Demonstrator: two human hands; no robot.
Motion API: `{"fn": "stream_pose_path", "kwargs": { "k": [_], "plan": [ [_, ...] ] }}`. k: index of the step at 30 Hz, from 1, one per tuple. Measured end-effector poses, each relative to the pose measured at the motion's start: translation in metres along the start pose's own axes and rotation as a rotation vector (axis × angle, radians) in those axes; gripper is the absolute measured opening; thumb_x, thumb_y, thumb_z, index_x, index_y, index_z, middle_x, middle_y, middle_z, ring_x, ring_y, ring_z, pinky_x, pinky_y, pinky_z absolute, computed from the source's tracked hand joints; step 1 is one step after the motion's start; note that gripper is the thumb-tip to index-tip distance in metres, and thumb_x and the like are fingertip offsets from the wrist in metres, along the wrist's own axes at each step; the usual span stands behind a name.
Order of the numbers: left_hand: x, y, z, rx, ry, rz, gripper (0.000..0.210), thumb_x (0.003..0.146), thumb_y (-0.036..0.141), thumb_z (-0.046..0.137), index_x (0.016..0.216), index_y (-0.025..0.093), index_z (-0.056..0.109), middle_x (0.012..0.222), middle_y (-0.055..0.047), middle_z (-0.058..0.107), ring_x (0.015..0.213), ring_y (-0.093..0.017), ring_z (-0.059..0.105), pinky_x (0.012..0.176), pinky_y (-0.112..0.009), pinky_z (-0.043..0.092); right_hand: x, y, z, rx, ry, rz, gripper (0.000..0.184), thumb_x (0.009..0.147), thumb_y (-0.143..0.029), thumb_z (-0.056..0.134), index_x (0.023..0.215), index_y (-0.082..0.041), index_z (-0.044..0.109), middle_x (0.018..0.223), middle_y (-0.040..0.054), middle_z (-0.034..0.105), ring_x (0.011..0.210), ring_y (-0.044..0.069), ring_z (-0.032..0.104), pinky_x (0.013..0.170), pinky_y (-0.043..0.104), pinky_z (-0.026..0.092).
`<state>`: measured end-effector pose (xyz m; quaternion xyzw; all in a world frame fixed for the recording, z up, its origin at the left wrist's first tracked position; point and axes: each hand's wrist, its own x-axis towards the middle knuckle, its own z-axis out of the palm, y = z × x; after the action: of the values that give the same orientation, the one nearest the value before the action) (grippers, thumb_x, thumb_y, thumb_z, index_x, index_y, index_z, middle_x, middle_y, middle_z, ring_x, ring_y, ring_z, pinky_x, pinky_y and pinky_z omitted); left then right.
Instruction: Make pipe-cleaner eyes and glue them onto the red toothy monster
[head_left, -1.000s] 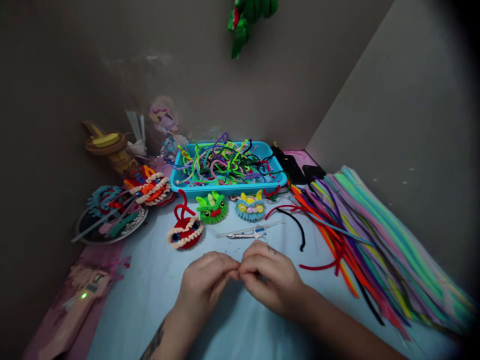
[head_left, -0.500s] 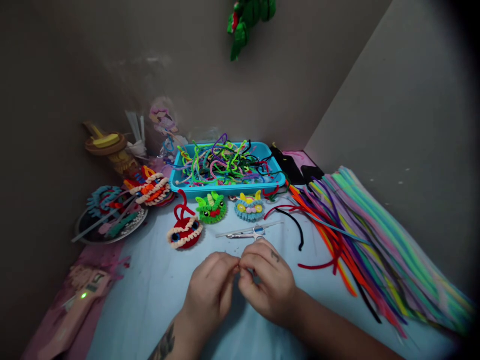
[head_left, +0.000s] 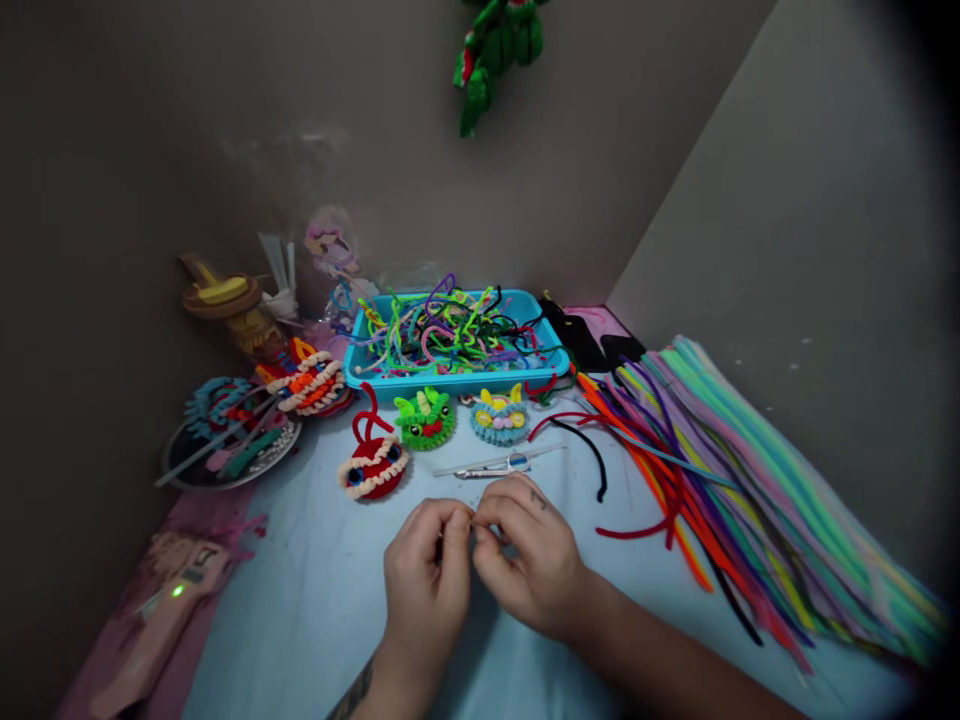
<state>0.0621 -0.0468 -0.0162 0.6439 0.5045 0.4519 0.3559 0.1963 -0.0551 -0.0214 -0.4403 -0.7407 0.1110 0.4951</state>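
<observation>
My left hand (head_left: 427, 565) and my right hand (head_left: 529, 555) meet fingertip to fingertip above the pale blue cloth (head_left: 300, 610). Both are closed in a pinch, and whatever lies between the fingers is too small or hidden to make out. Just beyond them lie scissors (head_left: 491, 467) beside a thin clear stick. A red pipe-cleaner figure (head_left: 373, 468) with cream trim and blue eyes sits to the left of my hands. Farther back are a green horned figure (head_left: 425, 420) and a light blue one with yellow ears (head_left: 499, 418).
A blue tray (head_left: 457, 381) heaped with pipe-cleaner scraps stands at the back. Long pipe cleaners (head_left: 720, 480) spread along the right. At left are a metal bowl (head_left: 262, 460), an orange figure (head_left: 311, 385), a lidded cup (head_left: 232, 300) and a pink glue gun (head_left: 169, 630). A green toy (head_left: 495, 50) hangs above.
My left hand has turned more upright, its thumb now raised along the forefinger. The fingertips of both hands stay together. The view has shifted slightly.
</observation>
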Motion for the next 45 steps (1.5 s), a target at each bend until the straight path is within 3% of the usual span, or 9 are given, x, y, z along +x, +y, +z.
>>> {"fn": "stream_pose_path", "kwargs": {
  "k": [4,7,14,18,22,27,31,34,45],
  "plan": [
    [0.013,-0.004,-0.008,-0.373,0.127,-0.364,0.022,0.078,0.037,0.062,0.074,0.016,0.060,0.064,0.001,0.057,0.053,-0.008,0.047,0.046,-0.017,0.037,0.001,0.000,-0.006,0.041,0.042,0.007,0.017,0.073,-0.003,0.046,0.078,-0.019,0.049,0.074,0.0029,0.050,0.074,0.018,0.050,0.070,0.034,0.045],
    [0.021,-0.001,-0.013,-0.727,0.048,-0.573,0.031,0.068,0.041,0.073,0.074,0.013,0.059,0.062,0.003,0.054,0.045,-0.003,0.033,0.036,-0.013,0.022,0.004,0.007,-0.022,0.055,0.109,0.061,0.016,0.078,-0.006,0.043,0.083,-0.019,0.052,0.078,0.0045,0.052,0.078,0.019,0.053,0.069,0.034,0.045],
    [0.022,0.006,-0.013,-1.016,-0.089,-0.741,0.030,0.061,0.030,0.080,0.073,0.011,0.060,0.062,0.003,0.049,0.047,-0.001,0.030,0.035,-0.010,0.017,0.011,0.044,-0.060,-0.213,0.406,0.306,0.011,0.080,-0.015,0.049,0.086,-0.020,0.056,0.087,0.0059,0.055,0.077,0.020,0.055,0.063,0.032,0.045],
    [0.021,0.003,-0.014,-1.068,-0.116,-0.796,0.030,0.060,0.026,0.082,0.074,0.012,0.060,0.063,0.003,0.048,0.048,-0.001,0.031,0.035,-0.010,0.016,0.013,0.054,-0.065,-0.295,0.399,0.269,0.012,0.075,-0.011,0.052,0.074,-0.021,0.058,0.076,0.0025,0.058,0.071,0.018,0.057,0.067,0.032,0.046],
    [0.021,0.003,-0.014,-1.062,-0.123,-0.819,0.031,0.061,0.028,0.081,0.075,0.012,0.059,0.065,0.003,0.047,0.048,-0.001,0.031,0.035,-0.010,0.016,0.012,0.060,-0.064,-0.300,0.260,0.226,0.021,0.078,-0.009,0.044,0.073,-0.021,0.061,0.072,0.0027,0.063,0.069,0.019,0.061,0.065,0.031,0.048],
    [0.021,0.002,-0.012,-1.033,-0.127,-0.853,0.034,0.059,0.031,0.082,0.073,0.012,0.058,0.065,0.003,0.046,0.048,-0.001,0.031,0.035,-0.010,0.015,0.010,0.078,-0.061,-0.481,0.200,0.419,0.024,0.085,-0.024,0.049,0.105,-0.018,0.060,0.072,0.0048,0.065,0.071,0.023,0.062,0.066,0.036,0.048],
    [0.019,0.000,-0.009,-1.004,-0.126,-0.875,0.033,0.060,0.032,0.082,0.075,0.011,0.060,0.065,0.003,0.047,0.048,-0.001,0.031,0.036,-0.011,0.015,0.011,0.070,-0.053,-0.572,0.177,0.195,0.019,0.080,-0.031,0.064,0.096,-0.022,0.066,0.097,0.0095,0.062,0.095,0.029,0.054,0.080,0.047,0.044],
    [0.016,-0.002,-0.003,-0.930,-0.137,-0.859,0.035,0.061,0.036,0.080,0.077,0.010,0.063,0.062,0.003,0.047,0.047,-0.001,0.029,0.036,-0.013,0.013,0.011,0.042,-0.036,-0.349,0.054,0.008,0.009,0.084,-0.018,0.060,0.090,-0.022,0.065,0.085,0.0056,0.059,0.083,0.021,0.055,0.075,0.039,0.047],
    [0.008,-0.007,0.003,-0.311,-0.117,-0.395,0.030,0.080,0.040,0.058,0.063,0.015,0.057,0.056,0.003,0.049,0.054,-0.011,0.042,0.052,-0.021,0.036,0.010,0.005,-0.009,-0.224,-0.132,-0.061,0.016,0.088,-0.013,0.052,0.093,-0.018,0.066,0.074,0.0059,0.062,0.071,0.019,0.054,0.066,0.035,0.046]
  ]
}}
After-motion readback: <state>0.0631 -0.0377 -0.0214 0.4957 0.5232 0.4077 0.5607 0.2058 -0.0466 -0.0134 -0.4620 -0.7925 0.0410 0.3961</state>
